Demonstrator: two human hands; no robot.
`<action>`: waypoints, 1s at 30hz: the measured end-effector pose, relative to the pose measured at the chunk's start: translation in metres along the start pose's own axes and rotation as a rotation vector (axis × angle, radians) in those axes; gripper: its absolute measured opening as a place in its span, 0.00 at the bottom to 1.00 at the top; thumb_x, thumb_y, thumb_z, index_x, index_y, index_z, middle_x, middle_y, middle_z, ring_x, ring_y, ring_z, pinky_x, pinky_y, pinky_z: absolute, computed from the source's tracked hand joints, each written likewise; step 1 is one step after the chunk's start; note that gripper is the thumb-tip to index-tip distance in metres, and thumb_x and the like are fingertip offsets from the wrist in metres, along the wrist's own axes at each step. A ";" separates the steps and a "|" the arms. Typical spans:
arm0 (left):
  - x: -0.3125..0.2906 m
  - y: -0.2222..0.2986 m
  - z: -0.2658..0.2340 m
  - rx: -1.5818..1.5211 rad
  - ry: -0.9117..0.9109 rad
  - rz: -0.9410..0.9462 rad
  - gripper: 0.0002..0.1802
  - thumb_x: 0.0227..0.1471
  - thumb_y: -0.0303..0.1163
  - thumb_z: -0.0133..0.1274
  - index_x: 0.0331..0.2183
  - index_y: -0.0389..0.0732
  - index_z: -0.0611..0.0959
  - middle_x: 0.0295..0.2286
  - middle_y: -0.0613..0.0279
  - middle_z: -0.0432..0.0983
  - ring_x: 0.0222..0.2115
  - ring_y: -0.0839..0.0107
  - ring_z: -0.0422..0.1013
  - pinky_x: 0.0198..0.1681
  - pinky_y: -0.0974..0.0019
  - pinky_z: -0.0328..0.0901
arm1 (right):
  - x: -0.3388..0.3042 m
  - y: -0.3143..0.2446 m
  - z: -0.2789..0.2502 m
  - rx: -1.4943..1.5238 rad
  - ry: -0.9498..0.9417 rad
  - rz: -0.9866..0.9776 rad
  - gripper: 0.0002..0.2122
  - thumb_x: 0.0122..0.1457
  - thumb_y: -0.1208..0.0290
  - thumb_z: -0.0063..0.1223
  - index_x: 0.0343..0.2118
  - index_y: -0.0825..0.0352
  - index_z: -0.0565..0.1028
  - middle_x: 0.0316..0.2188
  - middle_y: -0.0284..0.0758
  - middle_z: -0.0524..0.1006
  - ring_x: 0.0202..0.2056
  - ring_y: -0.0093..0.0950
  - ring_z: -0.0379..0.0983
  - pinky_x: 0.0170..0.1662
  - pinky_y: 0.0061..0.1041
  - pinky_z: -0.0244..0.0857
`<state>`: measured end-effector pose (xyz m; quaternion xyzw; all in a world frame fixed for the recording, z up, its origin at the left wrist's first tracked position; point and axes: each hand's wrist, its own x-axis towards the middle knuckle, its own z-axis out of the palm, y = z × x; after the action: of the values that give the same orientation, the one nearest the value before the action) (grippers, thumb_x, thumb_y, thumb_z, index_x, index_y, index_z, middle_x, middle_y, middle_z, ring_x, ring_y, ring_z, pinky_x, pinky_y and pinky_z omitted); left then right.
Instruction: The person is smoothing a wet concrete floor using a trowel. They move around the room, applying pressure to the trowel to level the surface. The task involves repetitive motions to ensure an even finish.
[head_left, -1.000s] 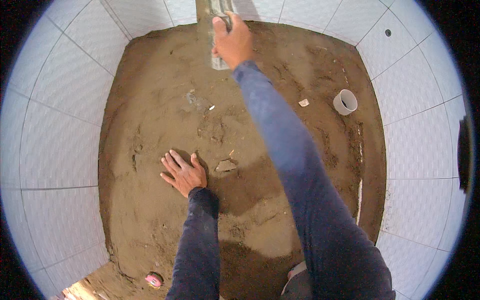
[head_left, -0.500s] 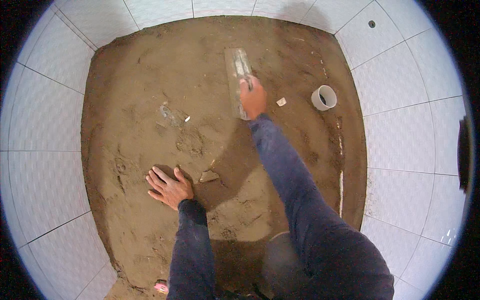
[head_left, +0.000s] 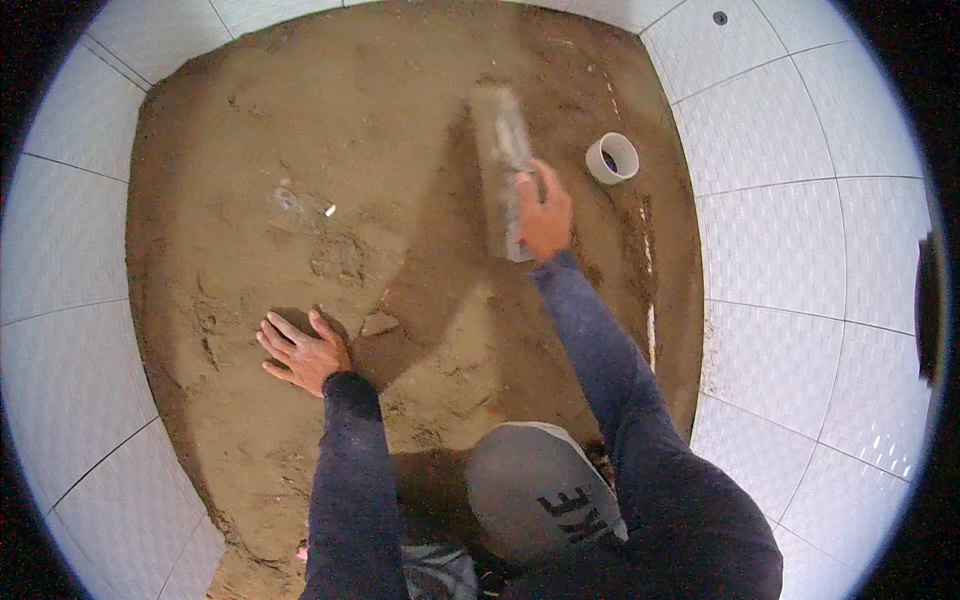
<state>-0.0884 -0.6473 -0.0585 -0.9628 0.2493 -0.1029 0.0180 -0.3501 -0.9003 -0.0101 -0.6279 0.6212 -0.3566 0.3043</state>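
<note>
Brown sandy ground is spreading beneath a long, grey, rectangular metal trowel. The right hand is curling closed around the trowel, mostly hiding its handle. Left of the trowel and nearer the wearer, the left hand is lying palm-down, spread wide, holding nothing; its weight could be denting the surface. Right of the trowel, a round white plastic cup-like ring is standing, and a wide rightward swing could be knocking it. Blur is obscuring whether the trowel is touching ground.

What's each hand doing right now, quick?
Left hand: open, fingers spread, palm down on the brown mortar bed, holding nothing.
Right hand: closed, grip on the flat trowel.
</note>
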 end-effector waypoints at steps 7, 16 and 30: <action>-0.006 0.000 0.013 0.006 0.074 0.047 0.37 0.60 0.61 0.37 0.62 0.48 0.64 0.62 0.62 0.59 0.64 0.64 0.51 0.63 0.41 0.46 | -0.052 0.076 -0.077 -0.175 0.038 -0.102 0.19 0.61 0.64 0.51 0.53 0.68 0.71 0.47 0.48 0.76 0.49 0.41 0.74 0.52 0.35 0.66; -0.010 0.005 0.010 0.064 0.131 0.035 0.37 0.61 0.62 0.36 0.62 0.48 0.64 0.61 0.61 0.60 0.63 0.64 0.53 0.62 0.43 0.50 | -0.125 0.086 -0.132 -0.135 0.076 0.001 0.19 0.61 0.65 0.50 0.53 0.69 0.71 0.49 0.48 0.75 0.52 0.40 0.72 0.55 0.35 0.64; -0.013 0.000 0.016 0.087 0.119 0.010 0.38 0.60 0.64 0.34 0.62 0.50 0.64 0.61 0.65 0.59 0.64 0.66 0.51 0.63 0.45 0.48 | -0.131 0.170 -0.216 -0.375 0.220 0.062 0.21 0.61 0.61 0.51 0.53 0.70 0.71 0.49 0.49 0.75 0.52 0.43 0.72 0.56 0.36 0.62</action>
<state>-0.0959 -0.6416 -0.0763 -0.9520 0.2502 -0.1707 0.0455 -0.6209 -0.7635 -0.0388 -0.6114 0.7253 -0.2915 0.1233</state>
